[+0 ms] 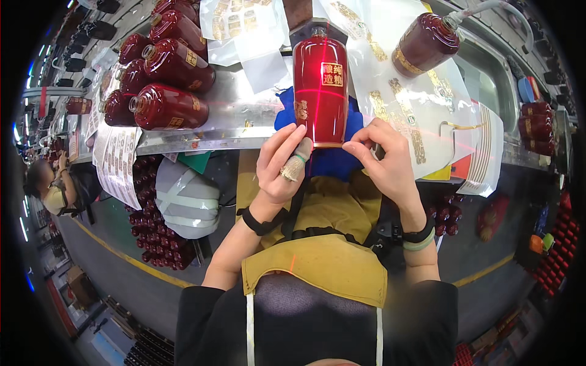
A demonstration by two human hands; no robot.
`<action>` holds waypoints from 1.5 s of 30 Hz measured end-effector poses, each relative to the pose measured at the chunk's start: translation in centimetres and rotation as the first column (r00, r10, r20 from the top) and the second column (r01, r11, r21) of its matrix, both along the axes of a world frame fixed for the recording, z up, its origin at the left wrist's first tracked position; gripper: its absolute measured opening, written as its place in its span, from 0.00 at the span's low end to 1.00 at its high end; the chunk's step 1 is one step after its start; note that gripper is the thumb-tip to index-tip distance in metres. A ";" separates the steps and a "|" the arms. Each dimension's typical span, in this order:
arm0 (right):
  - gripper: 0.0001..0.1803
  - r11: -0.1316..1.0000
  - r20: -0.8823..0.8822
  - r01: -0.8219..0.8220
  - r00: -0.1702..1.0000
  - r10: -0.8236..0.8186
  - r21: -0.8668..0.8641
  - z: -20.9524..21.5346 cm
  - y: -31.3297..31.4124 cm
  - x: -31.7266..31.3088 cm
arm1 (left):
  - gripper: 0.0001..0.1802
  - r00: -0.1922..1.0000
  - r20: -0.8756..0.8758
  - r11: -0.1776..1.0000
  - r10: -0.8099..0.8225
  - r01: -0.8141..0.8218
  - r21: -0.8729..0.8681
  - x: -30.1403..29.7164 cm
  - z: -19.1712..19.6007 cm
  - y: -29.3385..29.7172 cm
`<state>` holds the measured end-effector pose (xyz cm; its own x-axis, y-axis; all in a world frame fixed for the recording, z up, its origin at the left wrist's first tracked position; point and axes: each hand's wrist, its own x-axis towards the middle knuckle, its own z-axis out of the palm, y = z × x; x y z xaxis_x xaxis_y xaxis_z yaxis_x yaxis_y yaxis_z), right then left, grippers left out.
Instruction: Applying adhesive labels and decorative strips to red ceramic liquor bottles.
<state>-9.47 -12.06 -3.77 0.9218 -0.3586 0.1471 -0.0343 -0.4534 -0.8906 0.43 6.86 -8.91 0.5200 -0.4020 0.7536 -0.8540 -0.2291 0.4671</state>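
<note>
A dark red glass bottle (pixel 319 73) with a gold square label lies neck away from me at the middle of the bench, crossed by red light lines. My left hand (pixel 281 160) is closed against the bottle's lower left, its covered fingertips pressed beside a small gold decal (pixel 301 110). A greyish finger cover and a frayed, light-coloured wrap (pixel 293 168) sit on that hand. My right hand (pixel 386 155) is at the bottle's lower right corner, thumb and forefinger pinched together. Whatever lies in that pinch is too small to make out. Blue cloth (pixel 354 122) shows under the bottle.
Several red bottles (pixel 174 107) lie at the left on the metal bench (pixel 238 116). Sheets of gold decals (pixel 421 116) cover the right side, with another bottle (pixel 427 43) beyond. A wrapped grey bundle (pixel 187 198) is below left. A person (pixel 58 183) sits far left.
</note>
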 end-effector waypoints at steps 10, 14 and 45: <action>0.09 0.999 -0.028 0.030 0.999 -0.030 0.015 -0.4 -0.2 0.0 | 0.08 0.991 0.129 0.995 0.042 -0.053 0.086 -0.6 0.8 -0.5; 0.10 1.000 -0.032 0.027 0.999 -0.027 0.004 -0.3 -0.2 0.2 | 0.09 0.991 0.083 0.994 -0.101 0.099 0.039 0.3 0.9 -0.9; 0.09 0.988 -0.021 0.115 0.993 -0.117 -0.102 -0.2 0.0 0.2 | 0.14 0.997 0.003 0.997 -0.081 0.081 0.007 0.0 0.8 -0.7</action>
